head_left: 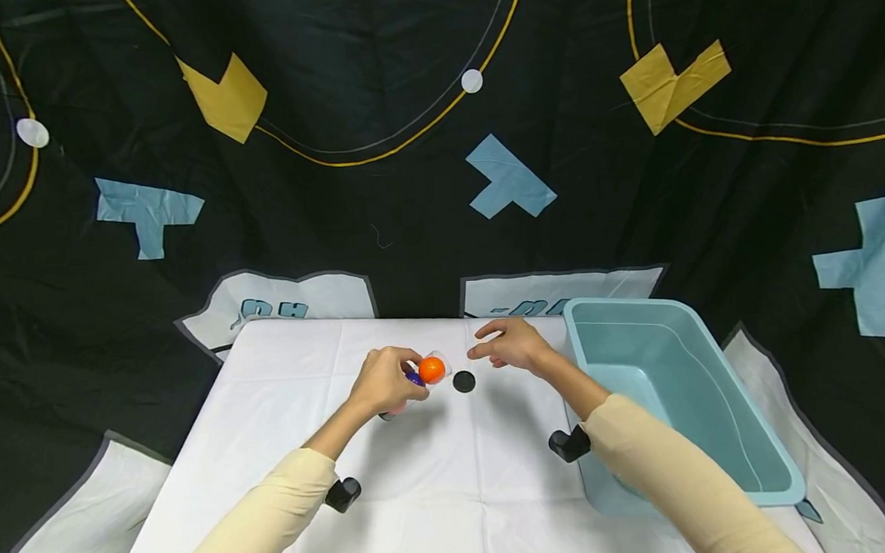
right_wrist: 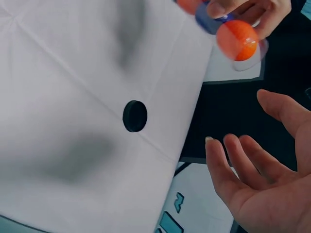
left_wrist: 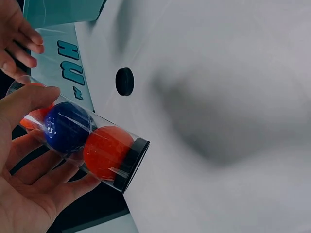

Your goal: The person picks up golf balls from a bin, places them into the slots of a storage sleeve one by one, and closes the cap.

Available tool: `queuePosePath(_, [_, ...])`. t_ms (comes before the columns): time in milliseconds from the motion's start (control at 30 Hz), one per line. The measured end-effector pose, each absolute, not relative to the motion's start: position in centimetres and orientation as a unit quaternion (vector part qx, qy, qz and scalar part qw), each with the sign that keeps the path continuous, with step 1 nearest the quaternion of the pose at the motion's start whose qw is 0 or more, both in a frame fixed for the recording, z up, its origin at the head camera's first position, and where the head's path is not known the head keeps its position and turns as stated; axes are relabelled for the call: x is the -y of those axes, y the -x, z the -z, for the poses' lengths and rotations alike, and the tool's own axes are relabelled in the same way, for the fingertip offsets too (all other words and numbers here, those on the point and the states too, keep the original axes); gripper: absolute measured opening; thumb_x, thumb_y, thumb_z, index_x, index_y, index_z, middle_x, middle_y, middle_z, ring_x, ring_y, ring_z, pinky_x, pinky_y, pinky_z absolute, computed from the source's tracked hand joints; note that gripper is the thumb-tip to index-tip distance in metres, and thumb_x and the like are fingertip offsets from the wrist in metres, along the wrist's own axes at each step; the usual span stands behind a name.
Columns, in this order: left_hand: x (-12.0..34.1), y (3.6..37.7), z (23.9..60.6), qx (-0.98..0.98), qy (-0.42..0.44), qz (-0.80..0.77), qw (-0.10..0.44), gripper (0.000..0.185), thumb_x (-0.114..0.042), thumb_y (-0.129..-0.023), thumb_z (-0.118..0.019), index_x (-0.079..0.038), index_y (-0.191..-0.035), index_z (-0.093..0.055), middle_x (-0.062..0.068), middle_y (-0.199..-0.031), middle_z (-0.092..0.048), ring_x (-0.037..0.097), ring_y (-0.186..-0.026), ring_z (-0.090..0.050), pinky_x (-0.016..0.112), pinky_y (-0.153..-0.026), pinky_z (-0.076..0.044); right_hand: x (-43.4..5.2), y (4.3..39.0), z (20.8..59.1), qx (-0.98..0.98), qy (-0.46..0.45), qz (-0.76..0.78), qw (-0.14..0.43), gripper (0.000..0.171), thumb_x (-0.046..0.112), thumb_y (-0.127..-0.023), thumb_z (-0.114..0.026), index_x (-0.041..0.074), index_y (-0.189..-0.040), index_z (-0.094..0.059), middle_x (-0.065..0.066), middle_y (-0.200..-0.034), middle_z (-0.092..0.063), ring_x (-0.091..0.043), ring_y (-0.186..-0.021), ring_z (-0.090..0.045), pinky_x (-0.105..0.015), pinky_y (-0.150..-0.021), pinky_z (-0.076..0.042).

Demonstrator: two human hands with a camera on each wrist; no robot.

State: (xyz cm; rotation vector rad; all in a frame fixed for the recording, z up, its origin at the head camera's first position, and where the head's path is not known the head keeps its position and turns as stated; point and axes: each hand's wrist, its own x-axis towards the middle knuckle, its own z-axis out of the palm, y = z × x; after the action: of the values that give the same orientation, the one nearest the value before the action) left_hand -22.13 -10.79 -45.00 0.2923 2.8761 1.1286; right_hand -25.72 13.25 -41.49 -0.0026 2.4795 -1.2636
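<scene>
Seen from the head camera, a person in cream sleeves works over a white table (head_left: 288,485) set against a dark patterned cloth. The left hand (head_left: 383,383) grips a clear plastic tube (head_left: 418,380) of balls, held just above the table near its far edge; from here only an orange ball (head_left: 432,369) at the open end and a sliver of a blue ball (head_left: 415,379) show, the rest hidden by the fingers. The right hand (head_left: 511,345) hovers just right of the tube with fingers loosely spread, holding nothing. A small black cap (head_left: 464,381) lies flat on the table between the hands. A light blue bin (head_left: 721,429) stands at the right edge, partly covered by the right forearm. The left wrist camera shows the tube (left_wrist: 82,141) lying across the palm, thumb curled over it: three balls in a row, orange, blue (left_wrist: 68,127), orange, the far one mostly hidden behind the thumb, with a black ring at the near end. The cap (left_wrist: 125,81) lies apart on the table. The right wrist camera shows the open palm (right_wrist: 265,179), the cap (right_wrist: 134,116), and the blurred tube cut off at the top edge.
</scene>
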Motion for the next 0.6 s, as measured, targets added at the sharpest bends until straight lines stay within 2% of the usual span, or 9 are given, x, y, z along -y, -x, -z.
queuePosePath(200, [11.8, 21.9, 45.1, -0.928, -0.083, -0.362, 0.018, 0.038, -0.015, -0.067, -0.092, -0.011, -0.102, -0.078, 0.005, -0.086, -0.076, 0.018, -0.078, -0.068, 0.034, -0.074, -0.056, -12.4, 26.0, 43.9, -0.898, -0.007, 0.424, 0.121, 0.051, 0.032, -0.081, -0.083, 0.01, -0.124, -0.069, -0.01, -0.105, -0.078, -0.027, -0.09, -0.074, -0.037, -0.082, -0.057])
queuePosePath(300, [12.2, 21.8, 45.1, -0.929, -0.076, -0.363, 0.019, 0.038, -0.015, -0.067, -0.092, -0.011, -0.102, -0.078, 0.007, -0.087, -0.077, 0.019, -0.079, -0.067, 0.034, -0.074, -0.055, -11.8, 26.2, 45.5, -0.906, -0.013, 0.413, 0.09, 0.05, 0.031, -0.08, -0.082, 0.008, -0.122, -0.07, -0.013, -0.104, -0.078, -0.031, -0.105, -0.069, -0.04, -0.087, -0.055])
queuePosePath(433, [12.5, 21.6, 45.2, -0.928, -0.071, -0.366, 0.018, 0.037, -0.015, -0.067, -0.092, -0.01, -0.101, -0.078, 0.008, -0.088, -0.076, 0.019, -0.078, -0.067, 0.034, -0.073, -0.056, -11.1, 26.3, 47.9, -0.915, -0.026, 0.399, 0.06, 0.05, 0.03, -0.079, -0.082, 0.005, -0.121, -0.071, -0.015, -0.104, -0.077, -0.04, -0.121, -0.055, -0.047, -0.095, -0.047])
queuePosePath(600, [12.8, 21.7, 45.3, -0.927, -0.07, -0.367, 0.021, 0.038, -0.015, -0.067, -0.092, -0.01, -0.102, -0.078, 0.008, -0.088, -0.076, 0.019, -0.077, -0.067, 0.034, -0.072, -0.057, -10.8, 26.2, 50.2, -0.912, -0.055, 0.403, 0.047, 0.05, 0.027, -0.079, -0.081, 0.002, -0.122, -0.069, -0.017, -0.102, -0.076, -0.04, -0.117, -0.054, -0.047, -0.093, -0.048])
